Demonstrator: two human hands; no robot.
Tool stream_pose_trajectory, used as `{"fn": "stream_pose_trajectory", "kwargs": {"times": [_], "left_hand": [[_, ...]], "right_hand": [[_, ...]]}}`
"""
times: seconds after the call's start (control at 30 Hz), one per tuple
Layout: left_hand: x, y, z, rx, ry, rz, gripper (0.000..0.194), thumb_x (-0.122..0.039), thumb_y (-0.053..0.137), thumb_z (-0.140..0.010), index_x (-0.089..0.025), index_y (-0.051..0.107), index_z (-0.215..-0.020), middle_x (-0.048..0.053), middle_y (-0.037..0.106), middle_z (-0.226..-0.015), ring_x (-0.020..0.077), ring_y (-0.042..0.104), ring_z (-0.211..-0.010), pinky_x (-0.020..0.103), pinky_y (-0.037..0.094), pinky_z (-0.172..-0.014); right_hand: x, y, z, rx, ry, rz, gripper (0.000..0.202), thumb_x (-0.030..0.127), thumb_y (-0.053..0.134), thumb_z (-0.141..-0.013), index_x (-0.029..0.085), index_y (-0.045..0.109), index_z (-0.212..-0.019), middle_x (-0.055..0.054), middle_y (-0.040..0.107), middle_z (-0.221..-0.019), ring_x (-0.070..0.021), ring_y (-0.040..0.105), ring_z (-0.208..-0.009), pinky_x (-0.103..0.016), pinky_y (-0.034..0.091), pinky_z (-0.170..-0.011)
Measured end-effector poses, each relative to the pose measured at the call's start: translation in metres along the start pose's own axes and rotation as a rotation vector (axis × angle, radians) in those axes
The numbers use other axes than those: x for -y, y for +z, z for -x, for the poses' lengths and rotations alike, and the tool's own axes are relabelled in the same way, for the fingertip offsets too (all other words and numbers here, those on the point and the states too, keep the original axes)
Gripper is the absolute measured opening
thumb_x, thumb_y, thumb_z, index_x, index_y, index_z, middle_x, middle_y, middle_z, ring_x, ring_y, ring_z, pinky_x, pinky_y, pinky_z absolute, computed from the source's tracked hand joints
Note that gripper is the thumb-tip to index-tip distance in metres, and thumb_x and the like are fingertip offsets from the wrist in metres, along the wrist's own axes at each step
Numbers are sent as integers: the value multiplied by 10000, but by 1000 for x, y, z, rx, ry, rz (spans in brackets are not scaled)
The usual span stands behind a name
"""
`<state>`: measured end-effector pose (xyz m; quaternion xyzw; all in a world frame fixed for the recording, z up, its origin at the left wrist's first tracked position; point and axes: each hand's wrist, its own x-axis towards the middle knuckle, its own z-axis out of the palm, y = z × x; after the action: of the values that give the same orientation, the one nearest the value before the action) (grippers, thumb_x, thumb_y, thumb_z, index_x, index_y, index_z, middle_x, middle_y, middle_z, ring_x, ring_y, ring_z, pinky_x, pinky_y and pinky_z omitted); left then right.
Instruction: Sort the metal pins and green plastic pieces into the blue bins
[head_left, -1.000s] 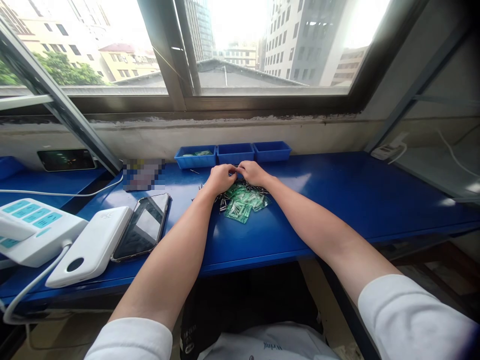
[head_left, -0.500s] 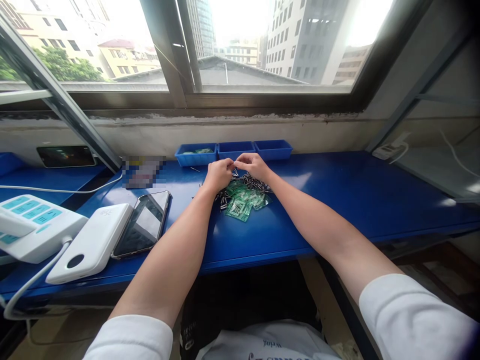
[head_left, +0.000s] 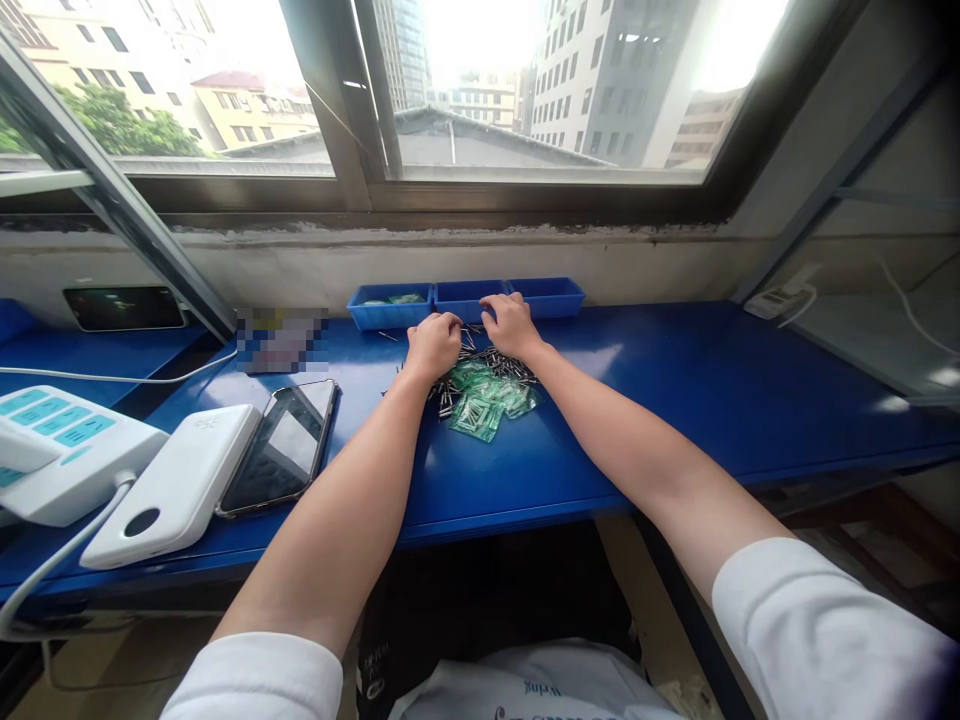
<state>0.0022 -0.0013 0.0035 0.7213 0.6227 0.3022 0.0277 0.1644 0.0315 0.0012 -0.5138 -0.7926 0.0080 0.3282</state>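
Around a heap of small dark metal pins on the blue table, my two hands are apart. My left hand is at the heap's left side with its fingers curled together; whatever they hold is hidden. My right hand hovers over the far right of the heap, close to the blue bins, its fingers spread and bent with nothing visible in them. Green plastic packets with thin pieces inside lie on the near side of the heap.
Three joined blue bins stand behind my hands: a left bin containing green packets, a middle bin and a right bin. To the left lie a phone, a white power bank and a power strip.
My hands were together at the fingertips over the heap. Now they have parted: my right hand has lifted slightly away toward the bins and its fingers have opened.
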Motion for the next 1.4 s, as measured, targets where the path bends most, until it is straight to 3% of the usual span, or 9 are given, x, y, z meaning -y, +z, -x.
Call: {"fn": "stream_pose_trajectory", "kwargs": {"times": [0.13,0.3,0.43,0.57,0.93,1.27,1.4], "left_hand": [[1,2,0,12,2,3,311,-255,400,-887,-240,691,-996,74,665,-1064,257,592,-1047,401,384,-958],[0,3,0,57,-1,-9,324,-250,391,-885,-239,692,-1006,75,665,-1088,255,581,-1063,395,378,-959],[0,5,0,77,8,-26,313,-263,392,-888,-242,687,-991,66,671,-1082,250,569,-1079,386,379,-951],[1,5,0,91,15,-27,303,-276,402,-887,-237,684,-991,70,673,-1091,251,567,-1087,388,379,-951],[2,8,0,109,42,-35,294,-287,424,-873,-233,686,-997,78,668,-1106,267,572,-1089,403,392,-947],[-2,6,0,140,30,-57,306,-298,434,-865,-213,688,-1014,89,663,-1114,280,578,-1075,408,397,-934],[-3,4,1,136,30,-49,304,-293,453,-856,-207,691,-1024,89,667,-1117,279,578,-1083,407,398,-939]], "right_hand": [[-1,1,-1,57,32,91,593,369,469,-879,163,400,-1431,-108,417,-1474,-352,375,-1187,-527,337,-987],[-4,5,-5,167,71,146,721,472,465,-868,196,262,-1503,-67,223,-1582,-388,293,-1278,-576,305,-1019],[-6,7,-6,202,64,136,730,598,433,-857,220,334,-1474,-60,227,-1581,-414,259,-1319,-609,282,-1032],[-6,9,-7,191,74,123,723,615,407,-864,216,351,-1465,-74,247,-1573,-409,292,-1301,-615,288,-1028],[-7,13,-10,201,112,195,786,591,426,-860,154,269,-1494,-113,180,-1588,-421,295,-1303,-589,285,-1045],[-10,9,-11,228,156,208,832,570,445,-847,238,112,-1534,-85,82,-1609,-392,300,-1308,-590,298,-1031],[-7,7,-8,114,96,168,700,482,464,-870,188,299,-1484,-119,242,-1562,-368,337,-1280,-542,324,-1030]]}}
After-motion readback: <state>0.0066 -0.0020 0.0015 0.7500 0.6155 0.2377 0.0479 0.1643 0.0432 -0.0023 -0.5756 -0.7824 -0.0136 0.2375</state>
